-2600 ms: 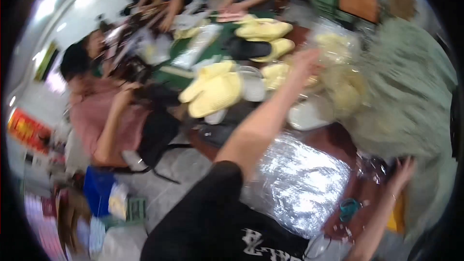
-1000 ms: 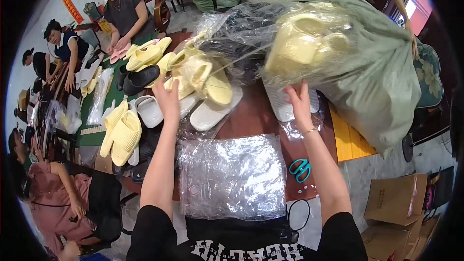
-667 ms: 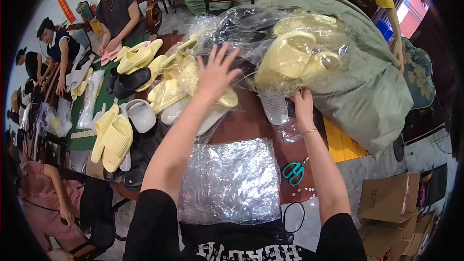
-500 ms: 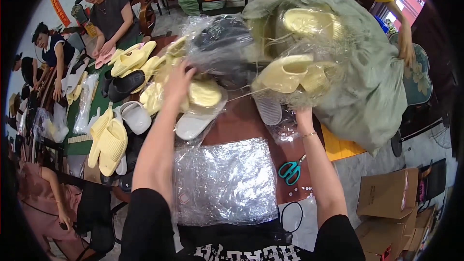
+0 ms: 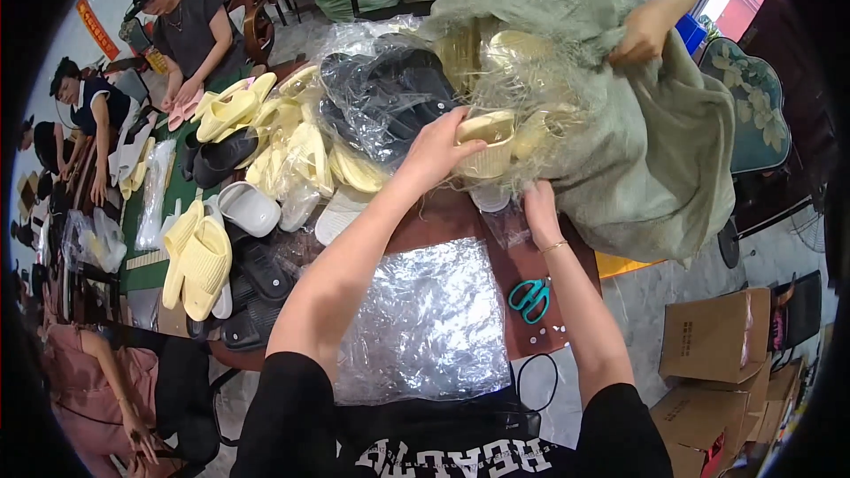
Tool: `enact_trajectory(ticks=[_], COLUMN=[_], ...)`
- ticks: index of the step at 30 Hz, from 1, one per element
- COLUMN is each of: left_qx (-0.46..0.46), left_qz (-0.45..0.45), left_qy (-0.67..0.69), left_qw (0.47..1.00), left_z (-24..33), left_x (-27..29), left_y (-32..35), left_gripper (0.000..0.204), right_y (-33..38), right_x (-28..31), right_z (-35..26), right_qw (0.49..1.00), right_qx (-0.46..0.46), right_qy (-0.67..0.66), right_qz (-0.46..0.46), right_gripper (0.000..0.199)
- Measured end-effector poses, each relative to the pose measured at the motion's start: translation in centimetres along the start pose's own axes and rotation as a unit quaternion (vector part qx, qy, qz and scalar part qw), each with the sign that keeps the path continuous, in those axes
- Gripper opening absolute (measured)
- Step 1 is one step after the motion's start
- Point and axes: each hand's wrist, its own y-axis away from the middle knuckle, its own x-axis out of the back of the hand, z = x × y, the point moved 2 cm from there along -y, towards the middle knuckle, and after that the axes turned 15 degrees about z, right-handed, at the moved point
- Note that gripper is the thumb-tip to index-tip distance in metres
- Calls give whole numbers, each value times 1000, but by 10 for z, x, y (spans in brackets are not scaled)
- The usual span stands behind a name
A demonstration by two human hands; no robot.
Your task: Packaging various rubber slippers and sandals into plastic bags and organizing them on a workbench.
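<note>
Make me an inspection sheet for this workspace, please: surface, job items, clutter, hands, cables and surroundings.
Surface: reddish-brown table, shiny clear plastic lying along its near edge.
Job items: yellow slipper at the mouth of a green sack; black slippers in clear wrapping beside it.
Clutter: teal scissors and small white bits right of the clear plastic.
Hands: left hand at the yellow slipper, grip unclear; right hand by the sack's lower edge, fingertips hidden.
Cables: thin black loop at the near edge, cord or strap, cannot tell.
Surroundings: cardboard boxes at right; a co-worker's hand on the sack.
</note>
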Motion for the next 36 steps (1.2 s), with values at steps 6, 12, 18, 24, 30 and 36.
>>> enact_trajectory(ticks=[6, 12, 18, 24, 30, 36], left_qx=[200, 268, 286, 405, 380, 395], left_qz=[151, 259, 305, 376, 322, 313], left_qy=[18, 429, 595, 462, 495, 492], left_qw=[968, 823, 686, 694, 712, 710], left_z=[-2, 9, -7, -139, -139, -141], left_x=[55, 117, 132, 159, 150, 90], left_y=[5, -5, -37, 2, 22, 8], left_gripper=[34, 44, 46, 51, 54, 53], right_y=[-16, -40, -36, 0, -33, -113], right_x=[37, 64, 84, 68, 35, 0], right_z=[-64, -54, -43, -57, -172, -131], right_qw=[965, 980, 976, 986, 947, 889], right_qx=[-186, -121, -144, -78, 299, 368], right_qy=[-123, -17, -31, -14, 73, 271], right_qz=[136, 160, 160, 146, 96, 1], right_gripper=[50, 56, 61, 49, 41, 32])
